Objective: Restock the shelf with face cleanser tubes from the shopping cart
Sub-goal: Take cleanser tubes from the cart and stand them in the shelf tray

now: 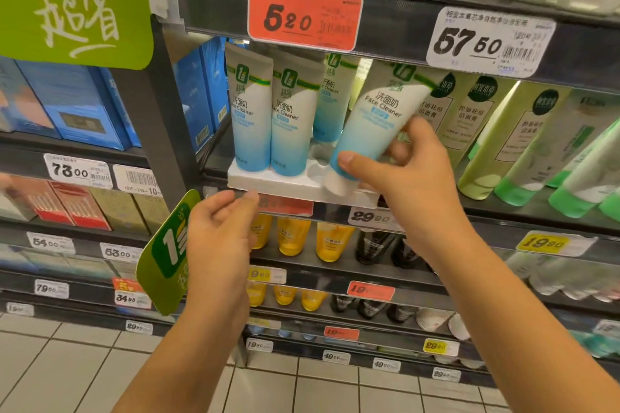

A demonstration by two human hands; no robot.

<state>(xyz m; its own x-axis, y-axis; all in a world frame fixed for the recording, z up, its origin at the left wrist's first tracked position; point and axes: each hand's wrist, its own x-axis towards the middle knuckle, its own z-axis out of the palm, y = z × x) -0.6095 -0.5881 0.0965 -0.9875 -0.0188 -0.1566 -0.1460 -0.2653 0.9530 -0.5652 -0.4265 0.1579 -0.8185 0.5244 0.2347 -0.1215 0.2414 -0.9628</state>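
Right hand point(412, 171) pinches the tilted cleanser tube point(372, 117) low by its cap, at the tray's point(268, 183) front right corner. Probably light, squishy and a bit slick. Left hand point(218, 235) hangs loose and empty below the front edge.

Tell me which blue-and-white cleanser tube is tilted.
The rightmost blue-and-white cleanser tube, held by the right hand: it leans rightward, while the other three stand upright.
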